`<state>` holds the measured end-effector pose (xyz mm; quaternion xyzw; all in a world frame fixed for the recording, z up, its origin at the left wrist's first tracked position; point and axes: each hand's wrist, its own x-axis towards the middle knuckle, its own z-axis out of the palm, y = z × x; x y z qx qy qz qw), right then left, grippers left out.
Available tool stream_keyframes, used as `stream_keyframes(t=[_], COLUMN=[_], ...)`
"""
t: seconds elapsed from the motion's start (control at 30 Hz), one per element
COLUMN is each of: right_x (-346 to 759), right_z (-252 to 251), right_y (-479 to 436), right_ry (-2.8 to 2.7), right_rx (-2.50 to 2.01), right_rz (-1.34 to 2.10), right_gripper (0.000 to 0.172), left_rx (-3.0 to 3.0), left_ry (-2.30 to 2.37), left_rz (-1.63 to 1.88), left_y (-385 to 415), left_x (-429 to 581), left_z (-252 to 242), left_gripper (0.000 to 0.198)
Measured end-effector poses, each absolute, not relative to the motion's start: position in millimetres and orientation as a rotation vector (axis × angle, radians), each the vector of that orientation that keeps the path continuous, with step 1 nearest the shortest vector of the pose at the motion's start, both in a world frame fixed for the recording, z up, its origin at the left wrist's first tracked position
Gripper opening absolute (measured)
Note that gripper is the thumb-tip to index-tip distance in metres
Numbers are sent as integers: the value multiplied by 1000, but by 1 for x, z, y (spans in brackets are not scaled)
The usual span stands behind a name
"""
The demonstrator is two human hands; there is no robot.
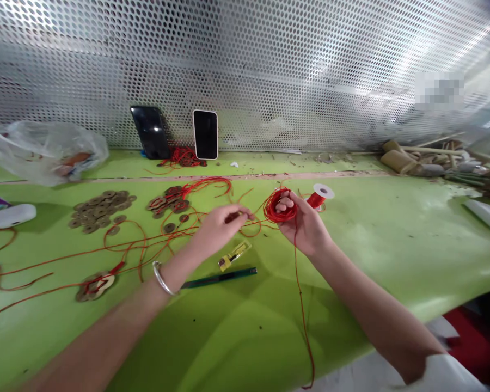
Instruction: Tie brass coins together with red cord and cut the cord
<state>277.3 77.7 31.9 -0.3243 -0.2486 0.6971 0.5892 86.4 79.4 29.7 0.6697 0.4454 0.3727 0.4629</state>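
Note:
My right hand point(306, 226) is curled through a coil of red cord point(271, 206) and grips it above the table. One loose strand hangs from this hand down past the table's front edge. My left hand point(224, 220), with a silver bangle on its wrist, has its fingertips pinched together on a thin red cord left of the coil. Behind the right hand stands a white-flanged spool of red cord point(317, 198). Below the left hand lie a yellow cutter point(234, 256) and a dark green, blade-like strip point(224, 277), partly hidden by the wrist.
Loose round coins point(100, 209) are piled on the left, beside coins tied with red cord point(169, 200). A knotted coin cluster point(96, 286) lies nearer. Two phones point(206, 134) lean on the perforated metal wall. A plastic bag point(44, 149) is back left; wooden pieces point(398, 158) are back right.

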Motion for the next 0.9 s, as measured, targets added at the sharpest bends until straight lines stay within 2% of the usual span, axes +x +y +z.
stream_keyframes(t=[0.13, 0.3, 0.4, 0.53, 0.83, 0.9], right_x=[275, 267, 264, 262, 263, 263], right_z=[24, 17, 16, 13, 5, 8], right_y=[77, 66, 61, 62, 63, 62], right_ry=[-645, -1097, -1357, -1476, -1359, -1385], right_rx=[-829, -1035, -1149, -1153, -868, -784], right_rz=[1474, 1074, 980, 1072, 1567, 1624], right_gripper=[14, 21, 27, 37, 39, 34], left_rx=[2166, 2651, 2802, 2869, 2470, 2360], left_ry=[1260, 993, 890, 849, 912, 937], left_rz=[720, 638, 637, 741, 1036, 1126], left_y=[68, 62, 62, 63, 66, 67], left_x=[91, 94, 93, 91, 91, 92], left_z=[33, 38, 38, 38, 29, 26], left_gripper=[18, 12, 15, 17, 13, 10])
